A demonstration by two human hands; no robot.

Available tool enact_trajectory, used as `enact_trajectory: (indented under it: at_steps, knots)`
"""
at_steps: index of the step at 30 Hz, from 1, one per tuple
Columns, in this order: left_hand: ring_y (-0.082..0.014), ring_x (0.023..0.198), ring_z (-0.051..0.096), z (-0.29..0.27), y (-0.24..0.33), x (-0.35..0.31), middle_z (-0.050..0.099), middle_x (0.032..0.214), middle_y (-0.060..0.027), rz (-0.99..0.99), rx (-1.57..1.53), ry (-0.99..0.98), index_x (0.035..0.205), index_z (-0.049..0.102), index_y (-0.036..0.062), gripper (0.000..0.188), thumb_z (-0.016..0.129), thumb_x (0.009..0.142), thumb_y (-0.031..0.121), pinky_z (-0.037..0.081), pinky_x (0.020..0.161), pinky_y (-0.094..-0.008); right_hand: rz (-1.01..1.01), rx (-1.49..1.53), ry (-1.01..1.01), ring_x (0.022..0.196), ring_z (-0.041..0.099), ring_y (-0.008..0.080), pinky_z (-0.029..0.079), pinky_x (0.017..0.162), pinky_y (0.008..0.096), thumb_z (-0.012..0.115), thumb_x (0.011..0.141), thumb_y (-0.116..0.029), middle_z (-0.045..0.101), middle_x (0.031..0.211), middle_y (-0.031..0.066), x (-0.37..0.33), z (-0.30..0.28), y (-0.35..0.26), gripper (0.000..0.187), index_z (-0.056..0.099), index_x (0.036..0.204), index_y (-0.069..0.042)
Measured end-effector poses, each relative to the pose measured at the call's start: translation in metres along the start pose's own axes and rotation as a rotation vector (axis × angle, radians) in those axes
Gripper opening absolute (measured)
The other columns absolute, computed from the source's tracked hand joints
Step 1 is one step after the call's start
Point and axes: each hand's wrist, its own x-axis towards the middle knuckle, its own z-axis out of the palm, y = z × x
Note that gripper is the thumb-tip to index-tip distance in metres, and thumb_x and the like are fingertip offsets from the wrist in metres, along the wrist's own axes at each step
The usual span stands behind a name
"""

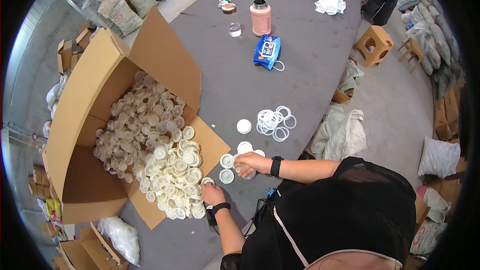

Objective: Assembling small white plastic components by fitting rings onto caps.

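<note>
My left hand (214,195) is at the front edge of a heap of white plastic caps (170,182), its fingers closed on one round white cap (207,181). To the right, my right hand (253,162) is over a small group of similar caps on the grey table. Its fingers are curled down among them, and whether a cap is between them is hidden. Beside that hand lie loose caps (226,176), showing their ringed sides. Farther off is a single flat white cap (244,126), next to a pile of white plastic rings (272,121).
A large cardboard box (85,120) lies open toward me at the left, full of translucent caps (142,115). Farther back on the table (215,70) stand a pink flask (260,18), a clear jar (232,22), a blue wipes packet (267,51) and a white cloth (330,4).
</note>
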Motion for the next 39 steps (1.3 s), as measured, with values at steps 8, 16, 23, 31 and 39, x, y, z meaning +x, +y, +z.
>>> enact_trajectory:
  at_steps: [8,16,23,31,39]
  knots:
    - [-0.0094,0.053,0.045,-0.011,0.04,0.019,0.05,0.063,-0.0016,-0.313,-1.26,0.062,0.082,0.051,-0.0002,0.009,0.051,0.076,0.007,0.037,0.048,-0.022,-0.075,0.088,-0.03,0.071,0.06,0.0185,0.047,0.056,0.026,0.051,0.08,-0.025,0.053,0.092,0.0055,-0.007,-0.015,-0.008,0.035,0.046,0.107,-0.002]
    - [-0.0084,0.049,0.046,0.0,0.181,0.064,0.052,0.062,-0.0011,-0.186,-1.467,-0.763,0.078,0.054,0.0025,0.011,0.051,0.079,0.013,0.036,0.045,-0.0197,-0.182,0.229,0.303,0.062,0.054,0.0084,0.044,0.051,0.0198,0.052,0.082,-0.023,0.053,0.08,0.0019,-0.016,-0.089,-0.027,0.032,0.045,0.108,-0.005]
    - [-0.0251,0.059,0.053,0.076,0.248,0.1,0.056,0.075,-0.0111,0.361,-0.656,-0.282,0.076,0.054,0.002,0.021,0.051,0.079,0.023,0.043,0.055,-0.0344,-0.353,0.482,0.28,0.056,0.042,0.005,0.033,0.049,0.0198,0.053,0.082,-0.022,0.051,0.073,-0.0032,-0.043,-0.158,-0.027,0.013,0.052,0.081,-0.01]
    - [-0.0314,0.073,0.055,0.101,0.267,0.106,0.056,0.079,-0.0151,0.309,-0.416,-0.399,0.079,0.053,0.0009,0.019,0.056,0.069,0.017,0.044,0.065,-0.0382,-0.259,0.433,0.437,0.064,0.049,0.007,0.038,0.053,0.0201,0.051,0.082,-0.02,0.055,0.083,0.0008,-0.052,-0.185,-0.028,0.016,0.05,0.093,-0.008]
    - [-0.0079,0.058,0.052,0.07,0.23,0.096,0.059,0.068,-0.0034,-0.314,-1.23,-0.51,0.083,0.06,-0.0013,0.015,0.064,0.071,0.007,0.04,0.047,-0.018,-0.62,-0.269,0.997,0.067,0.053,0.0162,0.043,0.06,0.0292,0.055,0.073,-0.011,0.052,0.077,0.0069,-0.015,-0.223,-0.004,0.019,0.051,0.091,-0.006]
